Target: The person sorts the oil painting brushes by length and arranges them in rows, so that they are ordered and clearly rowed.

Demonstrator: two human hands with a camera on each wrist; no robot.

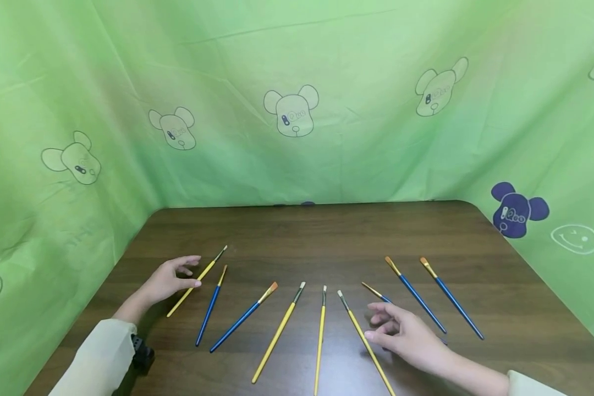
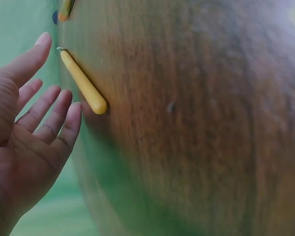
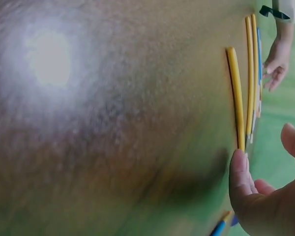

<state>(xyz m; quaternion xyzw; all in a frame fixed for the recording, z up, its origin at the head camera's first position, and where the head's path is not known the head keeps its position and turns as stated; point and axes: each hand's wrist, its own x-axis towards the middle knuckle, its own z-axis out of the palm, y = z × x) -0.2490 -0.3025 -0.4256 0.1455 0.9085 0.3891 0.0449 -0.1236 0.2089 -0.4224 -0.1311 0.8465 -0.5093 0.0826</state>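
Observation:
On the left of the brown table, my left hand [image 1: 170, 279] hovers over a thin yellow-handled paintbrush [image 1: 180, 302], thumb and fingers apart. In the left wrist view the fingers are loosely spread beside that brush's yellow handle [image 2: 83, 83], holding nothing. My right hand [image 1: 406, 336], its fingers relaxed, is at the right side between another yellow-handled paintbrush [image 1: 373, 355] and a thin blue-handled paintbrush [image 1: 385, 300], whose middle it hides. Thumb and fingers stand apart in the right wrist view, and one fingertip overlaps the end of a yellow handle [image 3: 236, 93].
Between the hands lie a short blue brush [image 1: 210, 313], a wide-tipped blue brush [image 1: 240, 323] and two yellow brushes [image 1: 278, 335] [image 1: 320, 335]. Farther right are two blue brushes [image 1: 421, 300] [image 1: 457, 305]. Green printed cloth [image 1: 366, 165] surrounds the table [image 1: 307, 236] at back and sides.

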